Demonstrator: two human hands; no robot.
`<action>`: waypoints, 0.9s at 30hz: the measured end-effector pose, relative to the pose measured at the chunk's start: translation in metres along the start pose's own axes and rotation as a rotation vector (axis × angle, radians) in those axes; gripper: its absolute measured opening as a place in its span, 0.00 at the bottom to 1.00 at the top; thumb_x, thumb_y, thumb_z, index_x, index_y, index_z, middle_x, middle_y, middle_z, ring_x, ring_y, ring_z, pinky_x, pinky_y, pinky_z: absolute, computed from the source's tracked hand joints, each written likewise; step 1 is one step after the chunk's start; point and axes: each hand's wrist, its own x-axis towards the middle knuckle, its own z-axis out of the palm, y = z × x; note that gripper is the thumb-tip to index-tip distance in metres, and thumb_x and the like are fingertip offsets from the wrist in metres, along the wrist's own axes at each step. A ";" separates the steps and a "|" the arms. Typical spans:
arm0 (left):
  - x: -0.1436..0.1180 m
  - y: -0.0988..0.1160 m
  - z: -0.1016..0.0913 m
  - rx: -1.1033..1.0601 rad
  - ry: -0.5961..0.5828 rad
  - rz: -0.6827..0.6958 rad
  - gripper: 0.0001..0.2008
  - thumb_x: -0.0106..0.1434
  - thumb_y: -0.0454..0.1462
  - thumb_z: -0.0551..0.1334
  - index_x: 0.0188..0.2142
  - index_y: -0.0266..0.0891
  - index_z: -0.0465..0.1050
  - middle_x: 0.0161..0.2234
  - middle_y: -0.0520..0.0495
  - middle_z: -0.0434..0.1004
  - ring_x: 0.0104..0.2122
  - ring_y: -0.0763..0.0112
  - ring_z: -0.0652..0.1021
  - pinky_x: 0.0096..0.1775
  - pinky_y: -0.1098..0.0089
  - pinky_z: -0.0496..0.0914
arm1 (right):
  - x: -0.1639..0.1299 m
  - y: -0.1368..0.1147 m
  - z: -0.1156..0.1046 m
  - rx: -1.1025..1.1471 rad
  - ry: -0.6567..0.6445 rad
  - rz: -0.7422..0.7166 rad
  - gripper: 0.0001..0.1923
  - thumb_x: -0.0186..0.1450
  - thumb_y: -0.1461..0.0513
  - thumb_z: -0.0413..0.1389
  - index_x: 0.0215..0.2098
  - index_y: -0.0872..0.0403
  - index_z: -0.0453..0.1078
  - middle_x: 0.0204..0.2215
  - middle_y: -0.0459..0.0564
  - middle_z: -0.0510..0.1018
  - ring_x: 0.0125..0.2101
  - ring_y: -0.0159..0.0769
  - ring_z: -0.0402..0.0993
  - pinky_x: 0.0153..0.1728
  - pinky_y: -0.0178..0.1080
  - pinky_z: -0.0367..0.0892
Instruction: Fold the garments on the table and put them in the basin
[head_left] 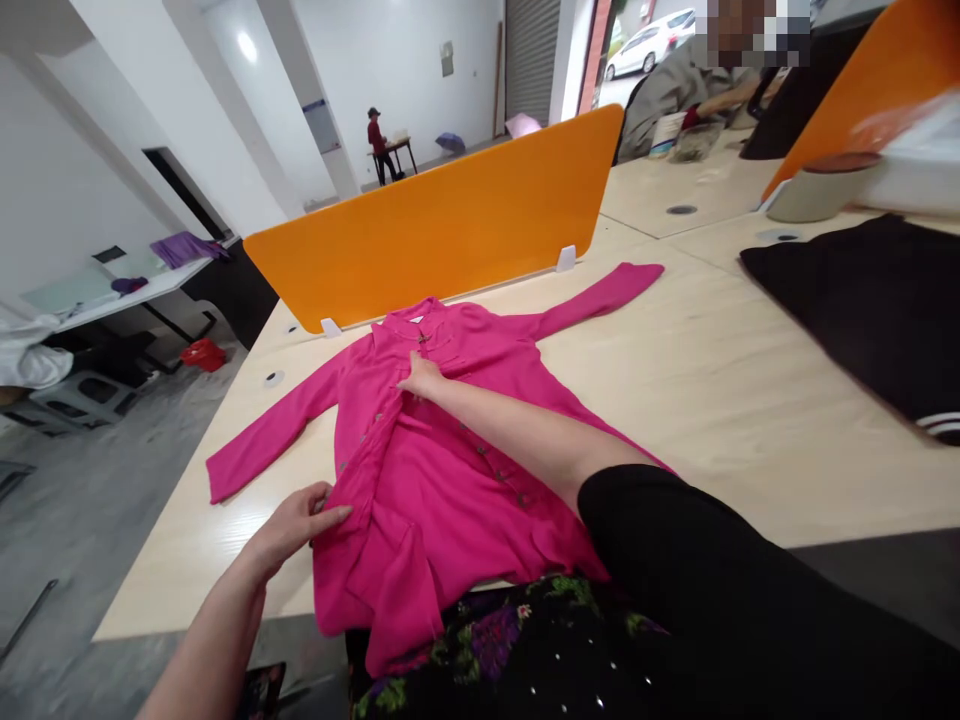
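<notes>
Pink shirt point(457, 490) lies under the right grip point(422, 380), edge in left grip point(304, 518).

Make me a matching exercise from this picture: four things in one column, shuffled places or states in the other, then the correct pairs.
Things
1. Bright pink long-sleeved cloth garment
2. Flat orange divider panel
3. Bare left hand
4. Bare right hand

Places or states
A. On the garment's upper front, just below the collar
B. Spread out, its lower front open
C. At the garment's lower front edge
D. Standing upright beyond the collar

Pairs: 1-B, 2-D, 3-C, 4-A
</notes>
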 end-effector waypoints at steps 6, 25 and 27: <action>-0.062 0.002 0.012 -0.089 0.025 0.100 0.20 0.53 0.51 0.66 0.31 0.38 0.66 0.25 0.54 0.69 0.25 0.75 0.69 0.27 0.74 0.61 | 0.016 -0.018 0.004 0.085 0.139 -0.203 0.25 0.55 0.73 0.51 0.50 0.55 0.71 0.48 0.47 0.77 0.48 0.34 0.73 0.50 0.34 0.65; -0.029 -0.038 0.090 0.628 0.498 0.139 0.27 0.61 0.43 0.54 0.59 0.35 0.55 0.41 0.41 0.75 0.42 0.55 0.77 0.43 0.60 0.69 | -0.052 0.102 -0.059 -0.500 0.075 -0.308 0.30 0.65 0.48 0.53 0.62 0.51 0.61 0.64 0.58 0.59 0.63 0.52 0.51 0.59 0.64 0.47; -0.026 -0.039 0.095 0.631 0.478 0.112 0.26 0.62 0.38 0.51 0.60 0.37 0.52 0.41 0.41 0.76 0.41 0.56 0.78 0.41 0.62 0.69 | -0.059 0.109 -0.055 -0.521 0.027 -0.305 0.34 0.67 0.46 0.48 0.66 0.50 0.53 0.66 0.57 0.53 0.65 0.51 0.45 0.59 0.66 0.42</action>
